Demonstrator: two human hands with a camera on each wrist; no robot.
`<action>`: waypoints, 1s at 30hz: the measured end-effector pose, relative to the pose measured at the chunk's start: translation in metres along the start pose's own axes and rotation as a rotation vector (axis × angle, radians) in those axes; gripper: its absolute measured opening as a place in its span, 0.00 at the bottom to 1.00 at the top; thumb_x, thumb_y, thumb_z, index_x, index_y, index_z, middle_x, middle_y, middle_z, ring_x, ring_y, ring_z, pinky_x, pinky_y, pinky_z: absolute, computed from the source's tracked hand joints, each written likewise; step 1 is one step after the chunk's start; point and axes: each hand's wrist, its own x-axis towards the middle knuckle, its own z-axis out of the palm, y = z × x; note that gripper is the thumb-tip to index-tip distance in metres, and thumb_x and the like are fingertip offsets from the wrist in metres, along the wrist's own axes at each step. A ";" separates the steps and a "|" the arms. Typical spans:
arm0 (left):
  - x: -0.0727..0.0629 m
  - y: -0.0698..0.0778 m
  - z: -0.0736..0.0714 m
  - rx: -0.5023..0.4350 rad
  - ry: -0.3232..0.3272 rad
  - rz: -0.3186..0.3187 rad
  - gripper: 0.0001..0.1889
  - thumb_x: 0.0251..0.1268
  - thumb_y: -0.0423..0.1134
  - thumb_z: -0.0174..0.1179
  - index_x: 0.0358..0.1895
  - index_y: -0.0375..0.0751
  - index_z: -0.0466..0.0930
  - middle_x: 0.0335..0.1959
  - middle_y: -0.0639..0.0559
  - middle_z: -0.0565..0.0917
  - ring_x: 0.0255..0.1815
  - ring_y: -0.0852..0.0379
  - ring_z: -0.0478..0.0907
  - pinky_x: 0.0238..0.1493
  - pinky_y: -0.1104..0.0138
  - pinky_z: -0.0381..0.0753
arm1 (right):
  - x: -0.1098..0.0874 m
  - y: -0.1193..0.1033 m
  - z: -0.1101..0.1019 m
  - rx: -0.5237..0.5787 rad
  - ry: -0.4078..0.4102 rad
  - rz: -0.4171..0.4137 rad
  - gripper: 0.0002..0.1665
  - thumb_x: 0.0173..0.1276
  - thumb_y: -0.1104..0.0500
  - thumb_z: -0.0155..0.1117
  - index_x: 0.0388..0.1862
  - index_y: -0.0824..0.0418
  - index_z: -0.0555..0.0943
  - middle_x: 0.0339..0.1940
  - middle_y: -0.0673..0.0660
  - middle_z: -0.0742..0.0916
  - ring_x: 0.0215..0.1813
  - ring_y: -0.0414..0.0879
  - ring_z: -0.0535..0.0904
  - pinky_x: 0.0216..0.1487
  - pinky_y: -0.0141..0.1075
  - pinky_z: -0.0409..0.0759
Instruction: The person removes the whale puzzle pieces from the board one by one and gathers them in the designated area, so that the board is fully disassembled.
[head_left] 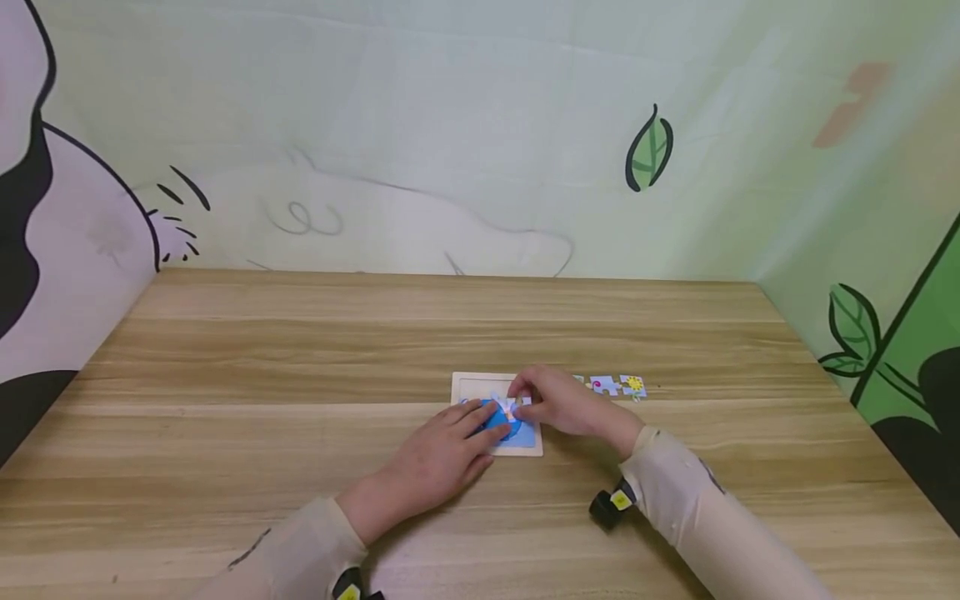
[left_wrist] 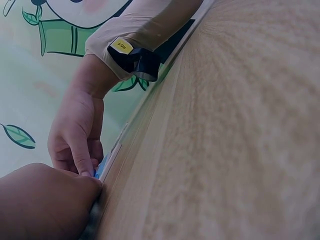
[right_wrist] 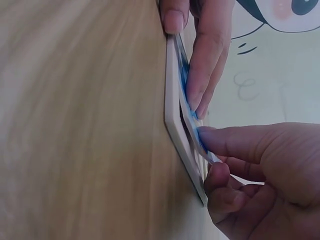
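Note:
A jigsaw puzzle with a blue picture lies in a pale wooden frame tray (head_left: 459, 385) on the table. My left hand (head_left: 442, 446) rests over its left part, with fairly straight fingers touching the blue pieces and the thumb by the tray's near edge. From the right, my right hand (head_left: 566, 402) pinches a puzzle piece (right_wrist: 204, 149) between thumb and fingers. In the right wrist view that piece tilts up, partly raised from the tray. The left hand's fingertips (right_wrist: 197, 97) touch the blue surface beside it. My hands hide much of the picture.
Several loose puzzle pieces (head_left: 604, 385) lie in a row to the right of the tray, partly behind the right hand. The wooden table (head_left: 262, 350) meets a wall with painted cartoon figures (head_left: 450, 150) at its far edge.

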 end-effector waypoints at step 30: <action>-0.001 -0.001 0.005 0.025 0.088 0.031 0.22 0.69 0.47 0.55 0.64 0.48 0.74 0.67 0.43 0.74 0.67 0.44 0.72 0.67 0.55 0.72 | -0.013 -0.006 0.007 -0.007 0.193 -0.015 0.02 0.64 0.60 0.66 0.32 0.57 0.81 0.27 0.49 0.82 0.31 0.38 0.72 0.33 0.27 0.72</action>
